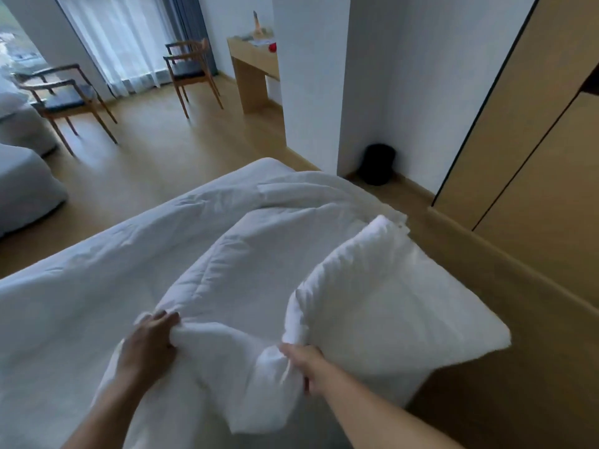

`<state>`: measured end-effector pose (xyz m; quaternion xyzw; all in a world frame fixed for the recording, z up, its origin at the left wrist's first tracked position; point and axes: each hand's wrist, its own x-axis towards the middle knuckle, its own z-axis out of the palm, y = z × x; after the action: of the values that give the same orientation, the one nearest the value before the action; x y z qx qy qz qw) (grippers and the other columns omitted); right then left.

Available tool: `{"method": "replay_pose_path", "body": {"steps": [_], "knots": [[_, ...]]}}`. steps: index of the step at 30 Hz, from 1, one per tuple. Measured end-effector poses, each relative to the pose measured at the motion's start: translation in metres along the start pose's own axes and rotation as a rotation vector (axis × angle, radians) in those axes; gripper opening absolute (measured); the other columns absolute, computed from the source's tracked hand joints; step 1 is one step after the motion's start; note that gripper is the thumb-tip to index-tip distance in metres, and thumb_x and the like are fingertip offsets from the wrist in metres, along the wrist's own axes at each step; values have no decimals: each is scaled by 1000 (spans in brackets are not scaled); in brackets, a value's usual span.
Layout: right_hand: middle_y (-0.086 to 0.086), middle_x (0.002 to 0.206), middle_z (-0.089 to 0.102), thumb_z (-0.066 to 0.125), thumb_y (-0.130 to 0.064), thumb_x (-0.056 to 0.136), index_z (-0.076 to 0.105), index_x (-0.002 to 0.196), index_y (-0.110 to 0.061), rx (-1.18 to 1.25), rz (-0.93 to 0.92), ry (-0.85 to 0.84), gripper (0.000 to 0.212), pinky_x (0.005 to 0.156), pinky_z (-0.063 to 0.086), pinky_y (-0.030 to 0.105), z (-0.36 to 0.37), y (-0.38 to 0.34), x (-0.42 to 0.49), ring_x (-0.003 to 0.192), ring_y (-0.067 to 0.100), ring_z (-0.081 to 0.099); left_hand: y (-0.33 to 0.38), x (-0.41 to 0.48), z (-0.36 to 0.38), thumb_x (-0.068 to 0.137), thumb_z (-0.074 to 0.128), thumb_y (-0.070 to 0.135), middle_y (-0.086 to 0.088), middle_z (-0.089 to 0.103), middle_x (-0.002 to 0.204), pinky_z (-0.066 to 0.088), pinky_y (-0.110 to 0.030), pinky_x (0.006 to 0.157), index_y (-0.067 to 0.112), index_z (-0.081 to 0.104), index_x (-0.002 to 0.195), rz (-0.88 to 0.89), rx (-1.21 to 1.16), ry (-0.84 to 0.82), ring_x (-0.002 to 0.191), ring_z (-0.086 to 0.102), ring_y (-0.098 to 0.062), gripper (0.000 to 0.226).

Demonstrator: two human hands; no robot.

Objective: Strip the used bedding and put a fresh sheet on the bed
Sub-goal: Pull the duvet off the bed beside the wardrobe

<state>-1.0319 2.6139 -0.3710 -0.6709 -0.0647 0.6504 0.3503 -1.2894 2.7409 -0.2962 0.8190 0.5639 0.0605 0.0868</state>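
The white duvet (227, 264) lies rumpled across the bed (241, 178), with its near right part doubled into a thick fold that stands up and overhangs the bed's edge above the floor (505, 335). The left hand (150, 341) has its fingers curled round a bunched ridge of the cloth, thumb side tucked beneath. The right hand (303, 359) grips the gathered lower corner of the raised fold, its fingers closed on the fabric.

The step in hand looks like gathering the duvet to get it off the bed, so stripping is still early and no fresh sheet is in view. To do it well, both grips should take in all the layers, not only the outer cover, or the filling will slide and sag. Drawing the bulk toward the body in even armfuls would keep the overhanging fold off the floor. The far end, still spread toward the bed's corner, needs to come along freely without dragging whatever lies beneath.
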Motion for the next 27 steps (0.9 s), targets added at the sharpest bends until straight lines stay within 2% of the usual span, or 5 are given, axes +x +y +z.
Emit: {"method": "replay_pose_path", "body": {"steps": [6, 11, 16, 23, 27], "knots": [[14, 137, 55, 71, -33, 89, 41, 145, -1, -187, 45, 261, 71, 98, 50, 33, -15, 46, 17, 120, 28, 58, 19, -36, 70, 73, 63, 8, -2, 65, 112, 41, -36, 87, 25, 68, 108, -62, 95, -242, 104, 56, -27, 40], [7, 159, 12, 62, -25, 82, 7, 155, -35, -980, -226, 448, 92, 111, 35, 43, -18, 31, 32, 143, 36, 29, 35, -45, 92, 70, 70, 9, -9, 55, 115, 33, -43, 96, 29, 72, 103, -259, 86, -85, 105, 52, -36, 39], [8, 153, 37, 66, -49, 82, 5, 159, -35, -1862, -422, -93, 99, 118, 5, 64, -7, 48, 70, 145, 32, 28, 24, -63, 110, 77, 72, 19, -7, 47, 138, 37, -42, 102, 30, 62, 126, -252, 36, -237, 120, 47, -33, 51], [14, 142, 54, 71, -46, 87, 8, 158, -11, -1938, 133, -445, 102, 106, 46, 45, 0, 111, 87, 126, 33, 54, -63, -124, 104, 65, 73, 74, -3, 3, 165, 8, -58, 121, 44, 5, 156, -642, 99, -436, 152, 4, -31, 118], [7, 121, 67, 67, -54, 90, 61, 131, -9, -2128, 71, -890, 61, 89, 50, 32, 101, 73, 35, 103, 23, 62, -116, -165, 99, 71, 70, 74, 4, -6, 166, 14, -68, 115, 57, 9, 153, -799, -15, -568, 152, 5, -36, 103]]}}
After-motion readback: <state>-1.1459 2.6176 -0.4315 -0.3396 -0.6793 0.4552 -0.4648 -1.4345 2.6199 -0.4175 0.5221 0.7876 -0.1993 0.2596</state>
